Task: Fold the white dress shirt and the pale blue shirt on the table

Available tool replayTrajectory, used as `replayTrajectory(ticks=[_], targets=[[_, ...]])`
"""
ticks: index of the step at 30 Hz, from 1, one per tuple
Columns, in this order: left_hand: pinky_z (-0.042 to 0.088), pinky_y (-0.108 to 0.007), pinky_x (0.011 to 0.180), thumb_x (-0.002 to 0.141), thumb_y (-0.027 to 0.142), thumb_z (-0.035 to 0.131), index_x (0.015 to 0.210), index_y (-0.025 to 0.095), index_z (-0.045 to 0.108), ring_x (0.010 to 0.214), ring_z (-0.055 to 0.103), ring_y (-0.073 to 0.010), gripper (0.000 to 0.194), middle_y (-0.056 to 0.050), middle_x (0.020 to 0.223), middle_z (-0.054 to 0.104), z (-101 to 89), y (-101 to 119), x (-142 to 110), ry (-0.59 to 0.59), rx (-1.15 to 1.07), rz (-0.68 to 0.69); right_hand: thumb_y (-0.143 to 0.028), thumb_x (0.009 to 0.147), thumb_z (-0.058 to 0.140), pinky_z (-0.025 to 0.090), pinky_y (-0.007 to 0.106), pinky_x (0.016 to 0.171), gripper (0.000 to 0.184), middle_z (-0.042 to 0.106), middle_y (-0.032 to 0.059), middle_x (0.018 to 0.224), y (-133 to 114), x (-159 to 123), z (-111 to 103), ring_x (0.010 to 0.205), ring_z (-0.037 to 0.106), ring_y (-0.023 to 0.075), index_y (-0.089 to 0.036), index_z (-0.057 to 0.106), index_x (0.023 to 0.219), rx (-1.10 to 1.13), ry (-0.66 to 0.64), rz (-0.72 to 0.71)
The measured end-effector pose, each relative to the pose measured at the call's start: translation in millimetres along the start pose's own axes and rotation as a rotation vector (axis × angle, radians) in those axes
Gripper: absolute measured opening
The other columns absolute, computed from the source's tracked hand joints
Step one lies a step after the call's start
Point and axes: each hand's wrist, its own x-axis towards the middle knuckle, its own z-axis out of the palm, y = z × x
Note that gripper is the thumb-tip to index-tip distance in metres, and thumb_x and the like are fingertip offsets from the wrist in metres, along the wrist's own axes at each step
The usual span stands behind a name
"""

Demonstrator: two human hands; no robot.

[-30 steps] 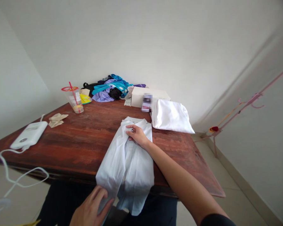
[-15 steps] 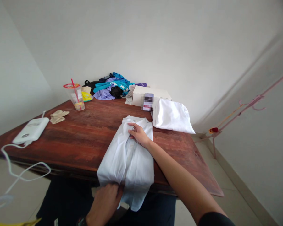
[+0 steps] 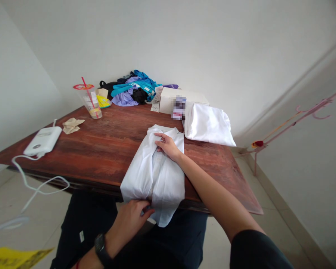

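Observation:
A pale blue-white shirt lies folded lengthwise on the red-brown wooden table, its tail hanging over the near edge. My right hand rests near the collar, fingers curled and pinching the placket. My left hand is at the table's near edge, fingers closed on the shirt's lower hem. A dark watch sits on my left wrist.
A folded white garment lies right of the shirt, against a white box. A heap of coloured clothes sits at the far edge beside a plastic cup with a red straw. A white device with a dangling cable and crumpled tan paper lie left.
My left hand has moved right along the hem and closed on the cloth, gathering the shirt's lower end. My right hand stayed by the collar. The camera tilted down a little.

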Motion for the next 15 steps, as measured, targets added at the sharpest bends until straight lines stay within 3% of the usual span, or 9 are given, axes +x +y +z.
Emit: replayTrajectory(ticks=[5, 10, 15], targets=[[0.049, -0.031, 0.077, 0.100, 0.046, 0.056, 0.094, 0.025, 0.080, 0.096, 0.074, -0.0282, 0.032, -0.006, 0.097, 0.080, -3.9, -23, 6, -0.041, 0.064, 0.002, -0.022, 0.083, 0.068, 0.057, 0.022, 0.057, 0.046, 0.047, -0.0050, 0.077, 0, 0, -1, 0.063, 0.050, 0.0093, -0.018, 0.064, 0.128, -0.003, -0.014, -0.020], [0.051, -0.034, 0.091, 0.099, 0.036, 0.055, 0.110, 0.027, 0.078, 0.109, 0.071, -0.0283, 0.028, -0.006, 0.112, 0.078, -6.9, -40, 15, -0.079, 0.029, 0.076, -0.022, 0.082, 0.070, 0.054, 0.022, 0.056, 0.051, 0.045, -0.0071, 0.070, 1, 0, -1, 0.059, 0.048, 0.0093, -0.019, 0.062, 0.132, -0.059, -0.039, -0.026], [0.047, -0.041, 0.111, 0.096, 0.035, 0.058, 0.137, 0.026, 0.067, 0.129, 0.063, -0.0291, 0.043, -0.009, 0.140, 0.068, 0.1, -41, 16, -0.227, -0.056, 0.127, -0.023, 0.083, 0.069, 0.055, 0.025, 0.058, 0.055, 0.047, -0.0074, 0.068, 3, 0, 0, 0.057, 0.048, 0.0095, -0.017, 0.061, 0.137, -0.077, -0.030, -0.027]])
